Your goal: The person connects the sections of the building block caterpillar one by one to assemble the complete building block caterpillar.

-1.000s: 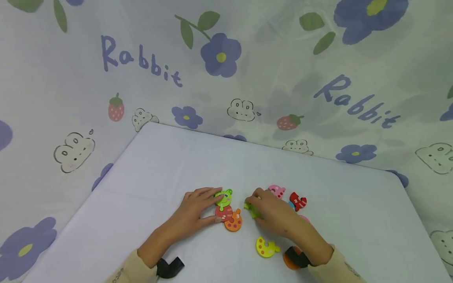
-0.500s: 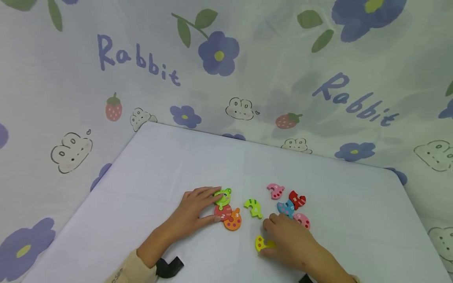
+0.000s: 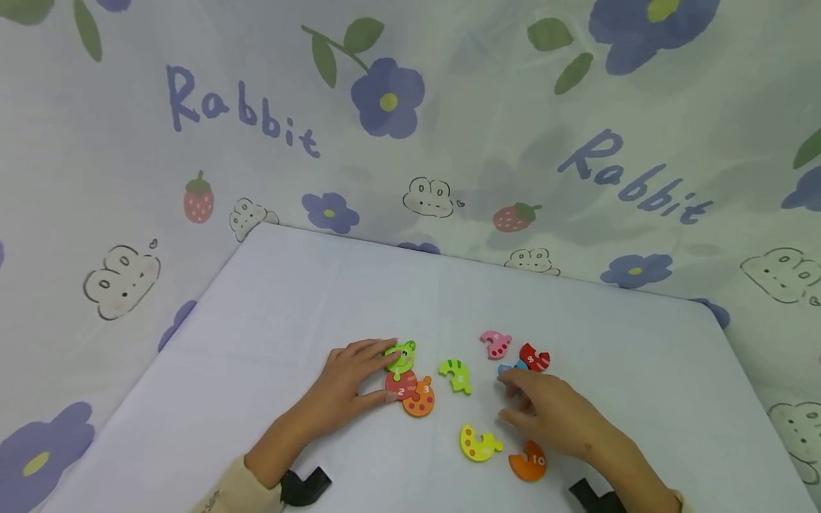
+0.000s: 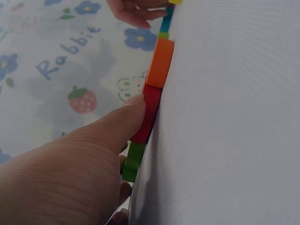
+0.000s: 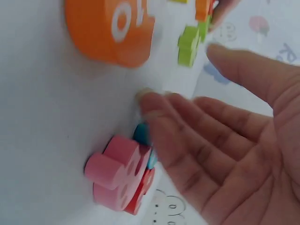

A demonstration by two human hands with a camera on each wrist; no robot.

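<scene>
My left hand point(image 3: 349, 377) rests on joined caterpillar puzzle pieces, fingertips on the green head piece point(image 3: 404, 360) and thumb against the red piece numbered 2 point(image 3: 400, 385). An orange piece numbered 3 point(image 3: 420, 401) is linked to the red one. Fingers spread and slightly bent, my right hand point(image 3: 554, 413) hovers over the loose pieces, holding nothing. It partly covers a blue piece point(image 3: 505, 370) in the head view. Under that hand lies a pink piece point(image 5: 115, 171), seen in the right wrist view but hidden from the head view.
Between the hands lies a green piece numbered 5 point(image 3: 457, 376). Nearer are a yellow piece point(image 3: 477, 446) and an orange piece numbered 10 point(image 3: 529, 463). A pink piece point(image 3: 496, 345) and a red piece numbered 8 point(image 3: 535, 358) lie farther back on the white table point(image 3: 333, 285).
My right hand let go of the green piece numbered 5, passed over the yellow piece, then moved right and away from it, uncovering yellow and orange 10. The left hand stayed in place.
</scene>
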